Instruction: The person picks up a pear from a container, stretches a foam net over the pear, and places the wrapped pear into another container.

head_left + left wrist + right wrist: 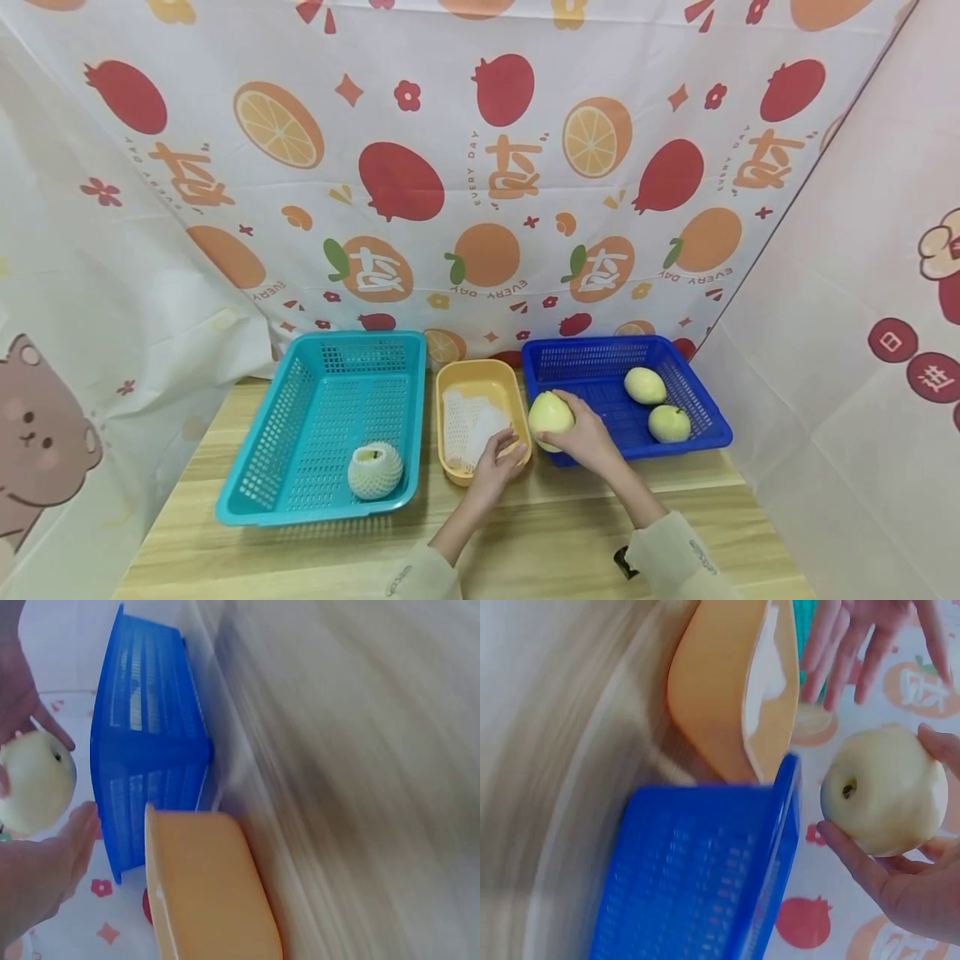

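My right hand (587, 435) holds a pale yellow-green pear (550, 419) above the left end of the blue basket (577, 343). In the right wrist view its fingers and thumb curl round the pear (885, 791), whose dark stem hollow shows. My left hand (495, 468) hovers over the near right corner of the yellow tray (480, 367), holding nothing. Its fingers (870, 664) are spread and apart from the pear. Crumpled white foam nets (472, 421) lie in that tray. Two bare pears, one (645, 386) behind the other (669, 424), rest in the blue basket's right part.
A teal basket (330, 429) stands on the left, with a pear in a white foam net (375, 471) in its near right corner. The wooden table (540, 542) is bounded by printed cloth (465, 100) behind and at both sides. A small black object (625, 562) lies by my right sleeve.
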